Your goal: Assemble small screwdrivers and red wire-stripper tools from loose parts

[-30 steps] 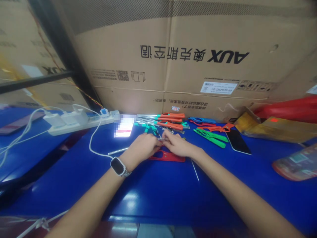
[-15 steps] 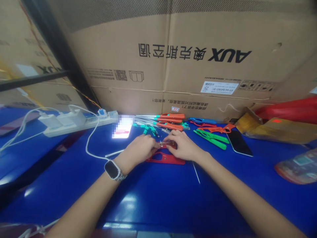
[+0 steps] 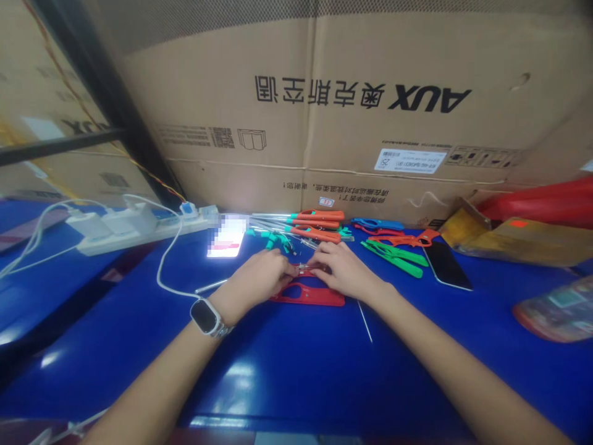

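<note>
My left hand [image 3: 260,275] and my right hand [image 3: 341,269] meet over a flat red plastic piece [image 3: 309,295] on the blue table [image 3: 296,364]. Both hands pinch a small clear part [image 3: 306,268] between their fingertips, just above the red piece. A watch [image 3: 204,316] sits on my left wrist. Behind the hands lies a pile of orange-handled tools [image 3: 319,225] with metal shafts and some teal pieces [image 3: 273,240]. A thin metal rod [image 3: 365,320] lies beside my right forearm.
A lit phone [image 3: 225,237] and a white power strip [image 3: 134,227] with chargers lie at the left. Green pieces [image 3: 395,254], a blue piece [image 3: 376,224] and a dark phone [image 3: 445,264] lie at the right. A large cardboard box [image 3: 352,111] stands behind.
Both hands have lowered slightly toward the red piece, still pinching the small part. The view has shifted a little to the right.
</note>
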Action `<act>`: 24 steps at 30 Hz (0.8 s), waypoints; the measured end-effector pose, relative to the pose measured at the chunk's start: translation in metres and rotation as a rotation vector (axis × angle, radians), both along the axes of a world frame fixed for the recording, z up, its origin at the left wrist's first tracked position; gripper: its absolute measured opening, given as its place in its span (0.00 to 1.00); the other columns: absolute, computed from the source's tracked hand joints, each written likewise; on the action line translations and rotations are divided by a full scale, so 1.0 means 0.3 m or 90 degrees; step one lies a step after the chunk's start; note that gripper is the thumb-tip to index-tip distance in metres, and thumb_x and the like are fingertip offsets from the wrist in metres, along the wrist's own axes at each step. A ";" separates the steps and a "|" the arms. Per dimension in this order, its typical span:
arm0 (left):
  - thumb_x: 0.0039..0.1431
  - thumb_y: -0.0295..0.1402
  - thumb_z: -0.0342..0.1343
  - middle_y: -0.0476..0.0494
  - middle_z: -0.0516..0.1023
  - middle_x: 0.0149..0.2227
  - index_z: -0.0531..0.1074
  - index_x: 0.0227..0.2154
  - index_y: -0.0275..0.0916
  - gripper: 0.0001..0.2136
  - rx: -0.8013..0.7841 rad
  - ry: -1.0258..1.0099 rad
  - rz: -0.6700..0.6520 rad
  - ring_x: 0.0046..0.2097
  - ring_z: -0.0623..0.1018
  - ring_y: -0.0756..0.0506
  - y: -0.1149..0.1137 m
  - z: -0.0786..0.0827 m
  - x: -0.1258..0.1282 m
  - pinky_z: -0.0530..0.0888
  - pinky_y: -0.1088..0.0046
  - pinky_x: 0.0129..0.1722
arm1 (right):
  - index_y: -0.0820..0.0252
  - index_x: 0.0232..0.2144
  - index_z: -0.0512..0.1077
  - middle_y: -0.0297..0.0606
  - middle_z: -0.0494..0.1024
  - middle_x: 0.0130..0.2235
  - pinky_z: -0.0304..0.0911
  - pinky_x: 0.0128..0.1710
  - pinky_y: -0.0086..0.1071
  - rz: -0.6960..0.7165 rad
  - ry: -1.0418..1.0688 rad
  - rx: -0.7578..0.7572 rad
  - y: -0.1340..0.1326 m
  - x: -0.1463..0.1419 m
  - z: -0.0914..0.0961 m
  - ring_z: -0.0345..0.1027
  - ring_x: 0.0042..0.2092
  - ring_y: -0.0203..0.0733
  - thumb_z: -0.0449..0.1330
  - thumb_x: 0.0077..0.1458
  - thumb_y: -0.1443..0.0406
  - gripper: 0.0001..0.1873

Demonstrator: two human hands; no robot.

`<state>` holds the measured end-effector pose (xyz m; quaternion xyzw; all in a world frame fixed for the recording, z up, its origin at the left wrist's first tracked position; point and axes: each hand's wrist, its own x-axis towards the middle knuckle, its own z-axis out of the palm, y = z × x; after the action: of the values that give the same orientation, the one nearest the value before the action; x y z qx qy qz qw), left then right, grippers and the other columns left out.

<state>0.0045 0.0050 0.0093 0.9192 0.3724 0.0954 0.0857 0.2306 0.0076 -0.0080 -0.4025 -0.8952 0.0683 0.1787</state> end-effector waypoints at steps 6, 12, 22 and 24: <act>0.62 0.28 0.54 0.44 0.79 0.32 0.80 0.36 0.43 0.09 0.007 0.032 0.014 0.38 0.76 0.43 0.004 -0.004 0.003 0.69 0.69 0.38 | 0.55 0.39 0.80 0.38 0.76 0.42 0.51 0.44 0.37 -0.012 -0.067 0.012 -0.017 0.001 0.021 0.68 0.45 0.42 0.58 0.63 0.65 0.09; 0.57 0.29 0.61 0.46 0.75 0.32 0.75 0.45 0.39 0.12 -0.007 -0.032 0.076 0.41 0.73 0.42 0.006 0.004 0.011 0.69 0.71 0.36 | 0.55 0.44 0.79 0.41 0.76 0.44 0.50 0.42 0.38 -0.033 -0.134 0.024 -0.064 0.000 0.038 0.69 0.45 0.43 0.51 0.67 0.63 0.16; 0.67 0.32 0.52 0.41 0.72 0.42 0.79 0.44 0.43 0.11 0.088 0.035 0.005 0.44 0.69 0.42 -0.012 -0.013 0.041 0.67 0.65 0.42 | 0.54 0.46 0.78 0.41 0.76 0.44 0.52 0.44 0.38 -0.045 -0.126 0.016 -0.083 -0.005 0.036 0.68 0.45 0.43 0.52 0.67 0.61 0.15; 0.67 0.32 0.51 0.41 0.72 0.42 0.80 0.43 0.43 0.11 0.091 0.039 0.008 0.43 0.69 0.42 -0.016 -0.014 0.047 0.67 0.65 0.42 | 0.53 0.47 0.78 0.41 0.76 0.44 0.53 0.44 0.38 -0.044 -0.114 0.021 -0.075 -0.003 0.027 0.67 0.47 0.44 0.55 0.66 0.61 0.14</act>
<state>0.0186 0.0003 0.0050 0.9232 0.3725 0.0945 0.0079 0.2297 -0.0150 0.0001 -0.4346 -0.8943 0.0111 0.1065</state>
